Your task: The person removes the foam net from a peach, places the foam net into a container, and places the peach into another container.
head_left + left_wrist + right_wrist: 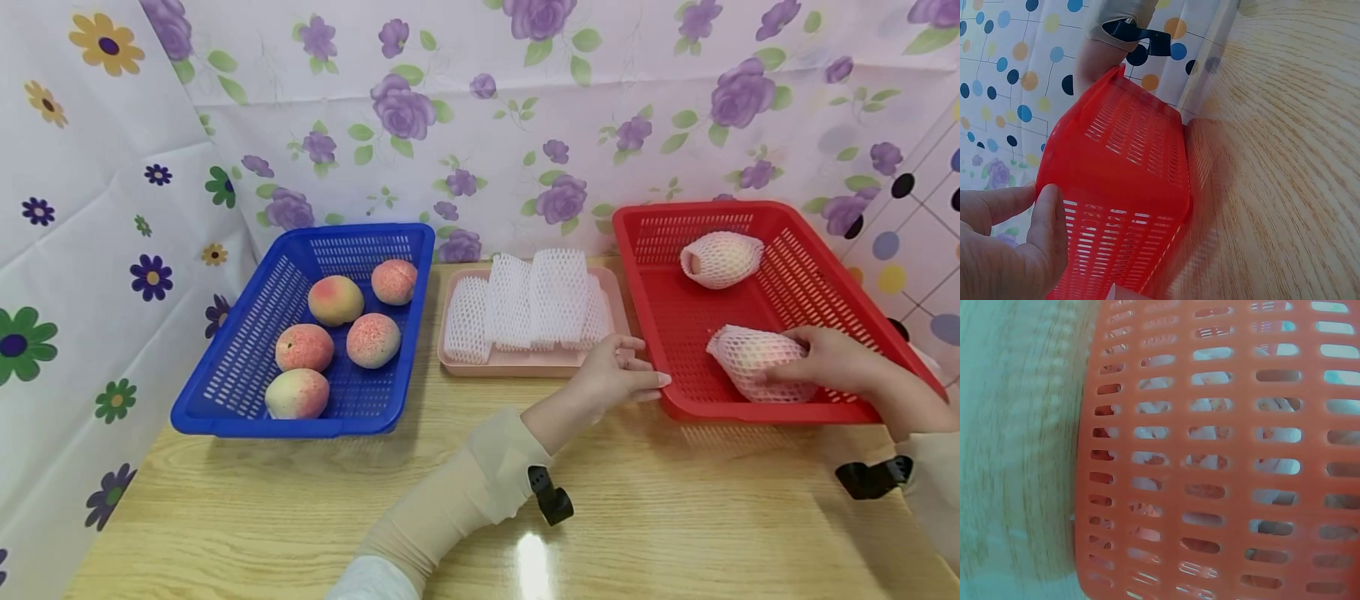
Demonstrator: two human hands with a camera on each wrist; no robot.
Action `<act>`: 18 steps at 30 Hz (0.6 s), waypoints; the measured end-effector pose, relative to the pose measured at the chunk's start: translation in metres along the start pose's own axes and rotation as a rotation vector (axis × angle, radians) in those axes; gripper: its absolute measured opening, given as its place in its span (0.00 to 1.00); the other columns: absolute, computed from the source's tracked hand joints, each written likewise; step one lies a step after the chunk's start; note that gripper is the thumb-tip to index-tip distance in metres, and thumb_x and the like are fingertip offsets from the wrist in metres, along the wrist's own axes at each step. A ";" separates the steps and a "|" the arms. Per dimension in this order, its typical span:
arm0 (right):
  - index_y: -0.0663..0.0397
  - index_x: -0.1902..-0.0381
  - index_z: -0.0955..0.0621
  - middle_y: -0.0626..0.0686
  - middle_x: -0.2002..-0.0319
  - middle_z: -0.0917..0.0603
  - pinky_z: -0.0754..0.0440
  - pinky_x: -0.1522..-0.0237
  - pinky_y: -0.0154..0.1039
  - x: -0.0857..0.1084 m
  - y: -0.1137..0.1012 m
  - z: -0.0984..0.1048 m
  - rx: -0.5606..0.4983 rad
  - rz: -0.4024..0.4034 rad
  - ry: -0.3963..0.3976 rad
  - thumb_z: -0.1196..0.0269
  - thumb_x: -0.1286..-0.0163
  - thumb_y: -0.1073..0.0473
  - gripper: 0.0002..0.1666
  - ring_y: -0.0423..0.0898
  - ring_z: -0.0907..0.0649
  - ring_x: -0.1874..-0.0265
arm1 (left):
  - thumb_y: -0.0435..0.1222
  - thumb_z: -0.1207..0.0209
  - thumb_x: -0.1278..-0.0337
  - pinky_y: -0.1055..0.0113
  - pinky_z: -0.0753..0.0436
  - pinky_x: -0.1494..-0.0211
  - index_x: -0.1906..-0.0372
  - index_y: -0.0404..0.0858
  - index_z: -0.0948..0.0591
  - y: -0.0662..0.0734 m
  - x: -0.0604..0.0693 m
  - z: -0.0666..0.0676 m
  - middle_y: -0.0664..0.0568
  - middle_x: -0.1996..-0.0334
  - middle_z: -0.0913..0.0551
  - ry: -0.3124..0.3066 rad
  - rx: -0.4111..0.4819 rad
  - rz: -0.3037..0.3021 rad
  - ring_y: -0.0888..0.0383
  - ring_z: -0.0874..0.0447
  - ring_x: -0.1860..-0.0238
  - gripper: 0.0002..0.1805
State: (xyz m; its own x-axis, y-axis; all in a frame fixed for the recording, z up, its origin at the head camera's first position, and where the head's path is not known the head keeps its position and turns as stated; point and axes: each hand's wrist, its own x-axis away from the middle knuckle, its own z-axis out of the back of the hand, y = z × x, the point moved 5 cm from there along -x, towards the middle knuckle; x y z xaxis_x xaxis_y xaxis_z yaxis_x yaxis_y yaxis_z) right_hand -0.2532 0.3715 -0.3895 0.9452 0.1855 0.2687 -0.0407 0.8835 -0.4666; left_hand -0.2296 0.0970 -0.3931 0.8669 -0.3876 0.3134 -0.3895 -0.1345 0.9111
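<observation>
In the head view, my right hand (836, 358) grips a peach in a white foam net (757, 362) near the front of the red basket (645, 308). Another netted peach (722, 259) lies towards the back of that basket. My left hand (611, 375) touches the basket's left rim with fairly straight fingers. The left wrist view shows its thumb (1049, 219) against the red plastic. Slotted basket wall (1172, 444) fills most of the right wrist view and hides the right hand's grip; pale shapes show only in part through the slots.
A pink tray (517, 363) with several white foam nets (558, 296) stands between the baskets. On the left, a blue basket (191, 412) contains several bare peaches (335, 300). Flowered cloth (465, 108) hangs behind the wooden table (300, 508).
</observation>
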 end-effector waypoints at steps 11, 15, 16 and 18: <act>0.75 0.44 0.33 0.68 0.55 0.23 0.21 0.61 0.46 0.001 -0.002 -0.002 -0.002 0.056 0.016 0.31 0.42 0.48 0.42 0.58 0.25 0.58 | 0.20 0.37 0.51 0.56 0.15 0.57 0.48 0.35 0.30 -0.001 0.000 0.000 0.47 0.68 0.23 0.013 0.001 -0.003 0.43 0.15 0.60 0.24; 0.73 0.44 0.33 0.66 0.55 0.23 0.20 0.62 0.46 0.001 -0.004 -0.001 -0.007 0.069 0.041 0.30 0.44 0.48 0.42 0.57 0.25 0.59 | 0.20 0.37 0.51 0.57 0.15 0.57 0.48 0.36 0.30 -0.001 0.001 0.000 0.47 0.68 0.23 0.011 -0.004 -0.006 0.44 0.14 0.61 0.24; 0.72 0.44 0.33 0.66 0.55 0.23 0.20 0.62 0.45 0.002 -0.005 -0.001 -0.007 0.066 0.049 0.30 0.44 0.48 0.42 0.57 0.25 0.59 | 0.20 0.37 0.51 0.57 0.15 0.57 0.48 0.36 0.30 -0.001 0.001 0.000 0.47 0.68 0.23 0.011 -0.004 -0.009 0.44 0.14 0.62 0.24; 0.73 0.43 0.34 0.67 0.55 0.24 0.19 0.62 0.46 0.002 -0.005 0.000 -0.013 0.071 0.062 0.30 0.44 0.49 0.43 0.57 0.25 0.59 | 0.20 0.37 0.51 0.57 0.15 0.57 0.49 0.35 0.29 -0.001 0.002 0.000 0.47 0.68 0.23 0.017 -0.002 -0.010 0.45 0.15 0.63 0.24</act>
State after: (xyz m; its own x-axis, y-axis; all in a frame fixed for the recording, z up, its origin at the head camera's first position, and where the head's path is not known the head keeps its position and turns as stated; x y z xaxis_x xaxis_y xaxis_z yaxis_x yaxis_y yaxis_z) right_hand -0.2509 0.3677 -0.3866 0.9584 0.2199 0.1819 -0.1045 0.8634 -0.4935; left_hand -0.2278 0.0964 -0.3936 0.8760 -0.3709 0.3085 -0.3800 -0.1367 0.9148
